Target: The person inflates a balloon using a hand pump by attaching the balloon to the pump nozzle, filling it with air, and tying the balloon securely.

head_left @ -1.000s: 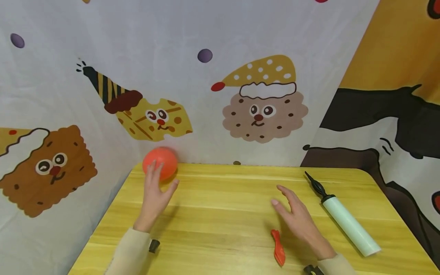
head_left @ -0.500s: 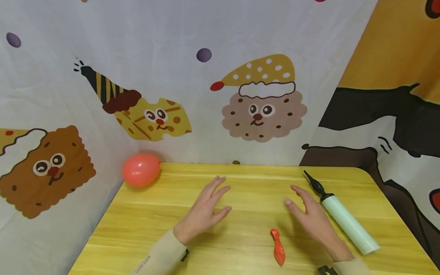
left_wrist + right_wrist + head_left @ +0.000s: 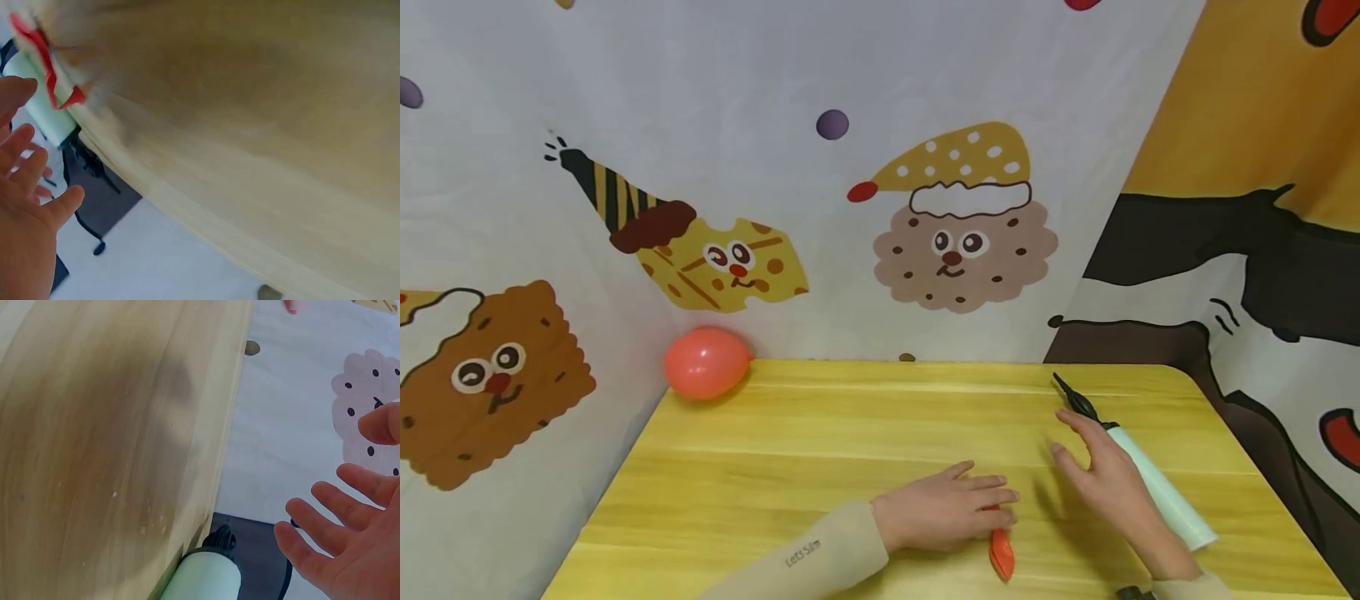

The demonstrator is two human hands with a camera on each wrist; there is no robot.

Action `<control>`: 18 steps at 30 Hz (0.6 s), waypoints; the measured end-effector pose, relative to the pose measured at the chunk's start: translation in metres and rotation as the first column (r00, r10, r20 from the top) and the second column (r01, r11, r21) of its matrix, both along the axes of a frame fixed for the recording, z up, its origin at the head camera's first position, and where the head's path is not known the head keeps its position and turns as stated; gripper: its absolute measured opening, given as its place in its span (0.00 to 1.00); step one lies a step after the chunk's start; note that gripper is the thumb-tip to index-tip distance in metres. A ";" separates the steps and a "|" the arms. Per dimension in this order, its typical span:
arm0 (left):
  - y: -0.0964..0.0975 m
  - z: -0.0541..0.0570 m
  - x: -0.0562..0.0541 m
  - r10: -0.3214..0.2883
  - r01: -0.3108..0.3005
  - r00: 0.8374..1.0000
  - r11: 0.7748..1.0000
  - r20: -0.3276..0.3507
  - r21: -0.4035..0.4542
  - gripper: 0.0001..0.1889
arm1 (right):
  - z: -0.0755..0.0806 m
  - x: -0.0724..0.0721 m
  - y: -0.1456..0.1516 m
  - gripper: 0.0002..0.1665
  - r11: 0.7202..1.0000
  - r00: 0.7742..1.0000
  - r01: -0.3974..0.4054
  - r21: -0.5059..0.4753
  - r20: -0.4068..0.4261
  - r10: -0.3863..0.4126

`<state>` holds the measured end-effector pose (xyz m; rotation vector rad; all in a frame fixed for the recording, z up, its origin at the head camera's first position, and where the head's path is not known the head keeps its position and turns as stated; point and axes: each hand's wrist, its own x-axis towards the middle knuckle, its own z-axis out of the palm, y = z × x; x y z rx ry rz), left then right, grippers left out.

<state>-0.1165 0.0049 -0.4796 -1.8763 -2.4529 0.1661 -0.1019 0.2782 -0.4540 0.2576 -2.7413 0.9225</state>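
Note:
My left hand (image 3: 946,508) reaches over a flat red balloon (image 3: 1002,557) on the table, its fingers spread and partly covering the balloon's upper end. In the left wrist view that limp balloon (image 3: 41,50) shows beyond the fingers, with a gap between them. Fingers loosely spread, my right hand (image 3: 1108,483) hovers beside the hand pump (image 3: 1165,492) and holds nothing. The pump has a pale green barrel and a black nozzle, partly hidden behind that hand. An inflated red balloon (image 3: 706,363) rests at the table's far left corner.
The wooden table (image 3: 820,417) backs onto a white cloth (image 3: 760,83) printed with cartoon biscuits and cheese. A patterned cloth (image 3: 1247,108) in yellow and black hangs to the right.
My left hand has left the inflated balloon and swung right to the flat one. That inflated balloon has shifted left to the corner. The right hand has drifted right towards the pump.

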 end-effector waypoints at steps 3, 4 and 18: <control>0.009 -0.003 0.001 -0.039 0.036 0.998 0.996 -0.040 -0.076 0.22 | -0.002 0.002 0.003 0.29 1.000 1.000 0.003 0.009 -0.001 -0.003; 0.011 -0.004 0.001 -0.048 0.043 0.998 0.994 -0.051 -0.096 0.23 | -0.002 0.002 0.004 0.29 1.000 1.000 0.005 0.012 -0.001 -0.005; 0.020 -0.012 -0.001 -0.107 0.106 0.988 0.994 -0.113 -0.019 0.08 | 0.000 0.003 0.010 0.29 1.000 1.000 0.013 0.010 0.011 -0.013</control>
